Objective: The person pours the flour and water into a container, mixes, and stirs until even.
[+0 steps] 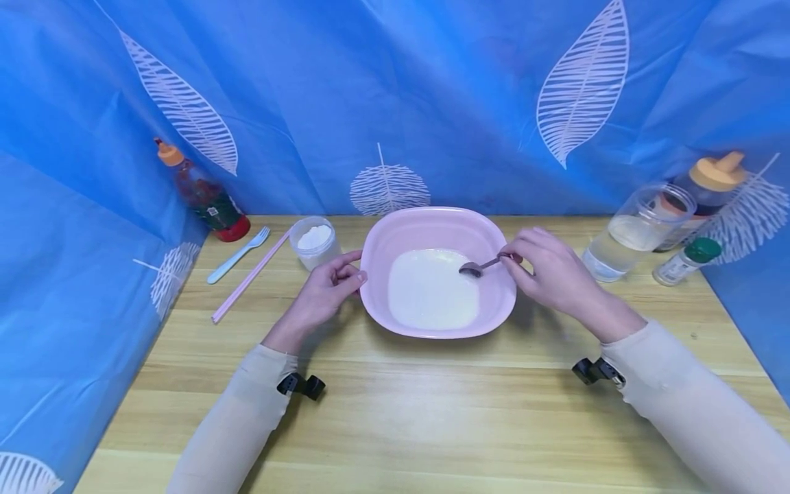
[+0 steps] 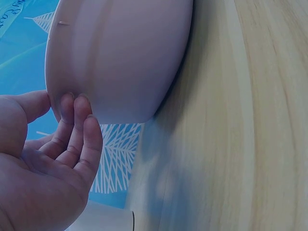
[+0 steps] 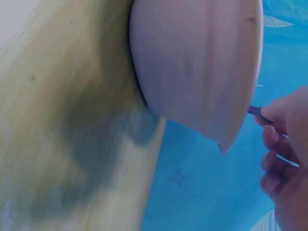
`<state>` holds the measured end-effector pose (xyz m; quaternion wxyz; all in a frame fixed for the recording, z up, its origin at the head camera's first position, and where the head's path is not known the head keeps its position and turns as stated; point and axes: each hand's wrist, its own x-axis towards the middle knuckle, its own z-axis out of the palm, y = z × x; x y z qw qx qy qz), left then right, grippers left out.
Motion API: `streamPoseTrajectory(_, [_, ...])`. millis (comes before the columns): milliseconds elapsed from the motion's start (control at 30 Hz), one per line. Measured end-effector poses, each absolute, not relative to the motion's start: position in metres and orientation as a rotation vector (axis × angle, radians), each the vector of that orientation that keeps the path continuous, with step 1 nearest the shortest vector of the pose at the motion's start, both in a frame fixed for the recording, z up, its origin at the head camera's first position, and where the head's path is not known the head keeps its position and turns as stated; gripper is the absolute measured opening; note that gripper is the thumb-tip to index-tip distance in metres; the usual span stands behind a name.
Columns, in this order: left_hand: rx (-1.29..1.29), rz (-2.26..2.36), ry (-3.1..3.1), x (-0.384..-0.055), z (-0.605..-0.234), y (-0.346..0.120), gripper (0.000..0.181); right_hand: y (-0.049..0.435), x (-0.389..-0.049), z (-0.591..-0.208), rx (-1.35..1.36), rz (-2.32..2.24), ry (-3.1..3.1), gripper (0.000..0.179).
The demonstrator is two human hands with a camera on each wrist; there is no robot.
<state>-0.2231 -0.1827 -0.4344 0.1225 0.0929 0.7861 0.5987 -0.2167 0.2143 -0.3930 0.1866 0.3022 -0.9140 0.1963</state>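
Observation:
A pink basin stands on the wooden table, with white liquid covering its bottom. My left hand pinches the basin's left rim; in the left wrist view the thumb lies on the rim and the fingertips touch the outer wall. My right hand pinches the handle of a small dark spoon over the basin's right side. The spoon's bowl is at the liquid's right edge; whether it dips in I cannot tell. In the right wrist view only a bit of the handle shows beyond the rim.
Left of the basin are a tub of white powder, a pink straw-like stick, a blue fork and a red sauce bottle. On the right stand a clear cup of liquid, a dark bottle and a green-capped shaker.

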Motion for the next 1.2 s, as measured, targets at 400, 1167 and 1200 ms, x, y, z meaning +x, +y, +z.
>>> streamPoseTrajectory(400, [0.271, 1.752, 2.289, -0.224, -0.436, -0.182, 0.056, 0.211, -0.199, -0.385, 0.990, 0.740, -2.640, 0.009])
streamPoseTrajectory(1167, [0.289, 1.748, 2.300, -0.224, -0.435, -0.182, 0.056, 0.185, -0.208, -0.385, 0.795, 0.471, -2.734, 0.005])
streamPoseTrajectory(1200, [0.289, 1.748, 2.300, -0.224, -0.435, -0.182, 0.056, 0.189, -0.207, -0.381, 0.812, 0.484, -2.739, 0.005])
